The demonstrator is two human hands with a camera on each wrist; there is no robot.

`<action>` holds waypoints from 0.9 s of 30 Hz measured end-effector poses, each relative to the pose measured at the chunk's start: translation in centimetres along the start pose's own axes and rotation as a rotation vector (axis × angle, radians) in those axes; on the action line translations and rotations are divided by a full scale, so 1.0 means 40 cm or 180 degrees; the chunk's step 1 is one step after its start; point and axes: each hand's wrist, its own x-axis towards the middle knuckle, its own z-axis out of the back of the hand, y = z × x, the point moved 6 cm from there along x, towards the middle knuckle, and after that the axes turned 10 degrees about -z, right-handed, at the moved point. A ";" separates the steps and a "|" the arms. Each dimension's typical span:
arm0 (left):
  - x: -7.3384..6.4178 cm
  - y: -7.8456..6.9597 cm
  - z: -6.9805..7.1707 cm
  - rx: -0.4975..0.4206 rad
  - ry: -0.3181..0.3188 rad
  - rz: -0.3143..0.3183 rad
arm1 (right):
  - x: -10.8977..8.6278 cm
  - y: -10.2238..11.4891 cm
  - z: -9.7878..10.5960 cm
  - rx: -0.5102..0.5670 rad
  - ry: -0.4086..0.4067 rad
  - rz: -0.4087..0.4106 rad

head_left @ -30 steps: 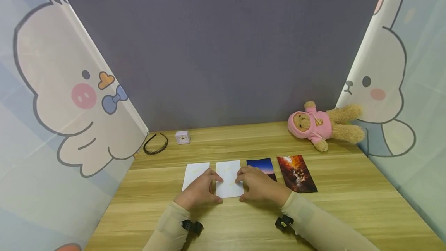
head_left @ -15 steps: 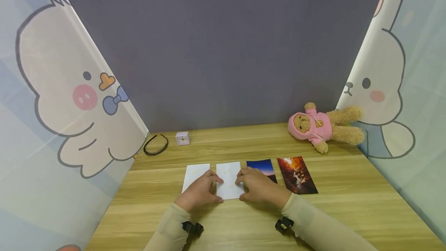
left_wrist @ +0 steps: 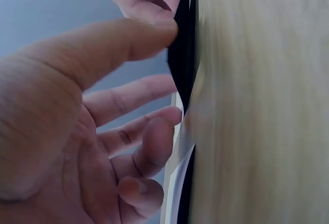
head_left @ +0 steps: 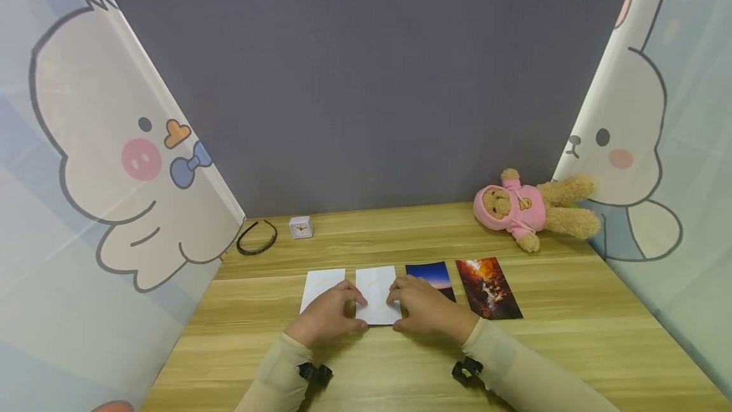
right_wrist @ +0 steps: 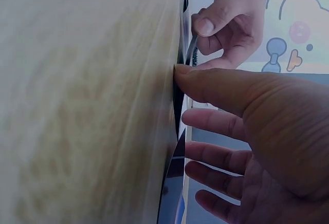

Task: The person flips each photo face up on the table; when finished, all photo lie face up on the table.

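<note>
Four-fingered grips meet over a white-backed card in the head view. My left hand pinches its near left corner between thumb and index finger, and my right hand pinches the near right one. The left wrist view shows the card's dark underside bowed up along the near edge. A second white-backed card lies partly hidden behind my left hand. To the right, a blue dusk photo is partly covered by my right hand. Beside it a red autumn photo lies face up.
A headband and a small square clock stand at the back left of the wooden table. At the back right lies a teddy bear in a pink hoodie. A grey partition closes off the far side.
A thin dark line now shows under the white-backed card's near edge, which has risen slightly. Both hands keep nearly the same place.
</note>
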 end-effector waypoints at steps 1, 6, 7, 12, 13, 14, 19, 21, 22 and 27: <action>0.000 -0.002 0.001 0.0005 -0.0003 -0.0013 | -0.001 0.000 0.001 0.0005 0.0007 -0.0002; 0.000 -0.004 0.005 0.0067 -0.0045 -0.0059 | -0.005 0.003 0.008 0.0029 -0.0019 0.0041; -0.001 -0.003 0.006 0.0079 -0.0058 -0.0061 | -0.005 0.004 0.010 0.0035 -0.0031 0.0054; 0.002 0.006 0.009 -0.0044 -0.0145 -0.0040 | -0.007 0.011 0.019 0.0067 -0.0076 0.0150; 0.003 0.008 0.010 -0.0088 -0.0162 -0.0033 | -0.007 0.012 0.020 0.0071 -0.0087 0.0171; 0.004 0.009 0.011 -0.0128 -0.0180 -0.0037 | -0.007 0.013 0.021 0.0064 -0.0097 0.0189; 0.007 0.020 0.010 -0.0224 -0.0188 0.0009 | -0.005 0.015 0.025 0.0014 -0.0135 0.0226; 0.006 0.024 0.009 -0.0236 -0.0182 0.0046 | -0.005 0.014 0.025 0.0022 -0.0132 0.0231; 0.005 0.026 0.009 -0.0233 -0.0189 0.0062 | -0.005 0.013 0.024 0.0038 -0.0122 0.0220; 0.004 0.027 0.015 -0.0222 -0.0297 0.0105 | -0.002 0.002 0.020 0.0069 -0.0106 0.0170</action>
